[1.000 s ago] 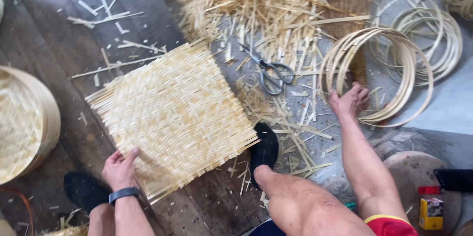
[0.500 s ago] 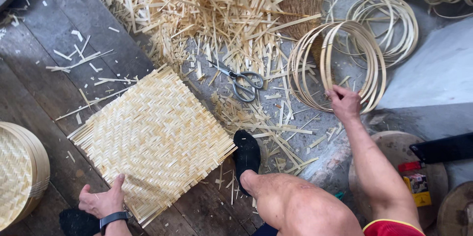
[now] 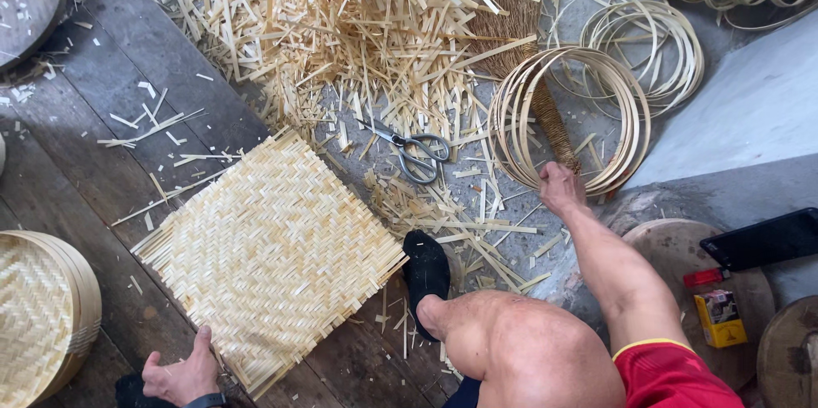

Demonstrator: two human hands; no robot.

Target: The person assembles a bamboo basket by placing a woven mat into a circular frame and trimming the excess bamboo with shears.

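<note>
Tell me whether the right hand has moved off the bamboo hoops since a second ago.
No. The right hand stays at the near rim of the bundle of bamboo hoops, to the right of the scissors; the apparent shift looks like head-camera movement.

A small yellow box (image 3: 717, 319) stands on a round wooden stool (image 3: 750, 289) at lower right — a dark, flat slab (image 3: 761, 239), possibly a phone screen, lies just above it.

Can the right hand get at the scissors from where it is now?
Probably yes. The right hand grips the hoops, but the scissors lie uncovered on the strips just beside, with nothing between; it must drop the hoops first.
</note>
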